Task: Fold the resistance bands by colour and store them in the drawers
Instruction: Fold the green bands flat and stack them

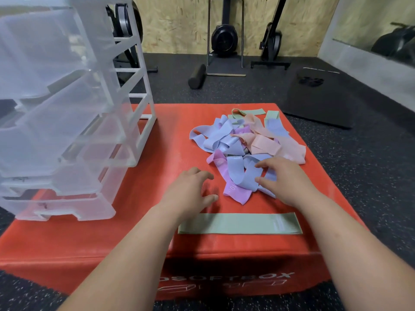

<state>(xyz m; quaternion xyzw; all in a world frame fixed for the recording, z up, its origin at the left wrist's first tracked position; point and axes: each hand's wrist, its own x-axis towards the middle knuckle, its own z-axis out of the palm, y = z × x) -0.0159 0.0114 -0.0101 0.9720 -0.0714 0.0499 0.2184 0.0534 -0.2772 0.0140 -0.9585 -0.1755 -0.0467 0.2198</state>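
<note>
Red soft box (pixel 56 243), foam roller (pixel 197 76), black mat (pixel 321 97)

Setting: gym. Evidence: speckled rubber floor (pixel 247 90), black foam roller (pixel 197 76), exercise machines (pixel 224 39) against plywood wall (pixel 179 23), red soft plyo box (pixel 112 243), wall mirror (pixel 370 41).

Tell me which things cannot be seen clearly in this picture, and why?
Drawer unit: head view, cut off by the left edge; contents blurred by frosted plastic.
Pile of bands: they overlap, so the count per colour is hidden.
Green band: its left end lies under the left forearm.
Lettering on the red box: its start is covered by that forearm.
Print on the purple band: too small to read.
</note>
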